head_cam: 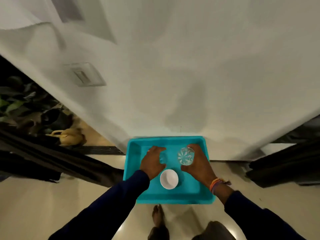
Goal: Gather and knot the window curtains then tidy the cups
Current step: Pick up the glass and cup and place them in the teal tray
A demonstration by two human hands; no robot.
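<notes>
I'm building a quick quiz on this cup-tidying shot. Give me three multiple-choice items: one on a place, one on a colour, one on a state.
1. Where is the white cup?
A. in the tray
B. on the bare floor
C. on a shelf

2. What colour is the tray?
A. red
B. turquoise
C. black

3. What is the right hand doing?
A. hanging idle
B. holding a clear glass
C. pulling a curtain

Answers: 1 A, it stands between the wrists inside the rim; 2 B, the rim and floor are turquoise; 3 B, its fingers wrap the clear glass.
</notes>
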